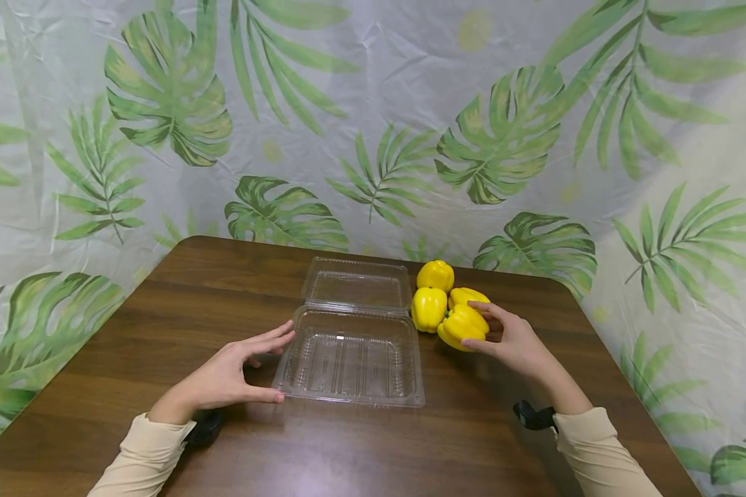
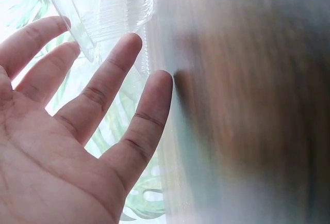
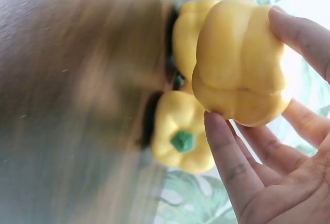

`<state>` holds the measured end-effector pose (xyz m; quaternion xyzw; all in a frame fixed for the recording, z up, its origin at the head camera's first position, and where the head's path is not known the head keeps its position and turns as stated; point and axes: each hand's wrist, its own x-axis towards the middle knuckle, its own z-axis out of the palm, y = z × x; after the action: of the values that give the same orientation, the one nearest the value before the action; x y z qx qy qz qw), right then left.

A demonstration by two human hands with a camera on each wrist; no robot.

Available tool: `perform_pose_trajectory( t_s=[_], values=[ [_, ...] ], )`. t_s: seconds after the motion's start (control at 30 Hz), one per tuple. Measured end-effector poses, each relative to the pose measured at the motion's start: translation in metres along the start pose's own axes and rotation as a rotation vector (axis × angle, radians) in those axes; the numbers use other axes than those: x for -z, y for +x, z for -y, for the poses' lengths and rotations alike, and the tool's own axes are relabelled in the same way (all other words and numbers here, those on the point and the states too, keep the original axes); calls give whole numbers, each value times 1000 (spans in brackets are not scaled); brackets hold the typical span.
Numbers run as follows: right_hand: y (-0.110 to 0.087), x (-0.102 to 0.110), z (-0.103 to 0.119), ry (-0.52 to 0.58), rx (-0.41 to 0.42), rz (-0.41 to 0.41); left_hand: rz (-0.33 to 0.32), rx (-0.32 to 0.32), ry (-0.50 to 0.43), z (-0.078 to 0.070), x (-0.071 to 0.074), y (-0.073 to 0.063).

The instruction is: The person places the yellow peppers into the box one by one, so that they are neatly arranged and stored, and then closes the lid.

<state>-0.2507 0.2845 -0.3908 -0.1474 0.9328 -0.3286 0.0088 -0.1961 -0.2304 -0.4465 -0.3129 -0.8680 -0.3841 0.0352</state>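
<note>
My right hand point(image 1: 517, 345) holds a yellow bell pepper point(image 1: 464, 326) between thumb and fingers, at the front of a small group. In the right wrist view this bell pepper point(image 3: 240, 59) is close up, above the tabletop. Three more yellow peppers sit close by: one at the back point(image 1: 436, 276), one at the left point(image 1: 429, 310), and one partly hidden behind the held one point(image 1: 467, 297). A clear plastic container point(image 1: 348, 398) lies with its lid point(image 1: 357, 284) folded back. Along its left edge, my left hand point(image 1: 230, 376) has its fingers spread, fingertips right at the rim.
Everything lies on a dark brown wooden table point(image 1: 348, 455). Behind it hangs a pale curtain point(image 1: 373, 103) with green leaf prints. The peppers stand just right of the container, near the table's back edge. Dark wrist devices show below both hands.
</note>
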Motion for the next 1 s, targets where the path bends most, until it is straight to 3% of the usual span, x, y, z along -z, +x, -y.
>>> perform_pose_trajectory(
  t_s=[1.0],
  values=[
    [36,8,55,56,140,98,10,21,-11,0,2,0]
  ],
)
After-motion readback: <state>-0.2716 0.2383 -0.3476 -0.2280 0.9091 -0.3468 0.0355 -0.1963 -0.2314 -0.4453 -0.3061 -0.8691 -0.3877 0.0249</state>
